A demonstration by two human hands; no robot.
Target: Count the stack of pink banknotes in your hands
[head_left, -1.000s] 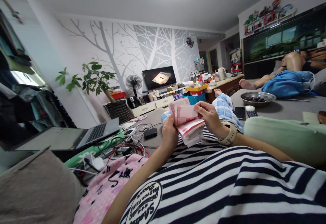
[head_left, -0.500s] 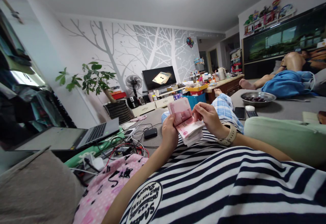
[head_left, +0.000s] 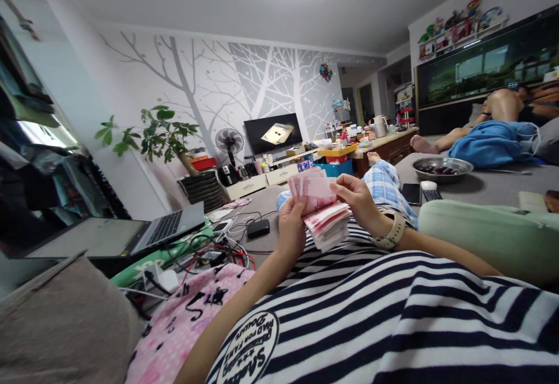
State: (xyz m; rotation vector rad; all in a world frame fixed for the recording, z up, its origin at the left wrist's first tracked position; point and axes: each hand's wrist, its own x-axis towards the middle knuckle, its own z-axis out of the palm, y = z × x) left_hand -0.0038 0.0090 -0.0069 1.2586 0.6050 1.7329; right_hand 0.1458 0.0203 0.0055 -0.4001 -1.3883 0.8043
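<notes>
A thick, folded stack of pink-and-white banknotes [head_left: 328, 224] is gripped in my left hand [head_left: 292, 224], whose thumb presses on its near side. The stack bends over the fingers, with part of the notes standing up at the back and the rest hanging toward me. Between the thumb and fingers of my right hand [head_left: 356, 196] is the edge of one pale banknote [head_left: 321, 189], raised from the stack. A light-coloured watch [head_left: 392, 231] sits on my right wrist. The stack is above my lap, in front of the striped shirt [head_left: 375, 308].
To the left lie an open laptop [head_left: 168, 227], tangled cables and a black box [head_left: 258, 228]. On the right are a metal bowl [head_left: 442, 170] of dark fruit, a phone [head_left: 411, 194], a remote [head_left: 432, 195] and a green cushion [head_left: 480, 235]. Another person's legs [head_left: 449, 137] stretch beyond the bowl.
My right hand has pinched a banknote and lifted its edge up from the stack. The upper notes now look more fanned. My left hand stays in nearly the same place.
</notes>
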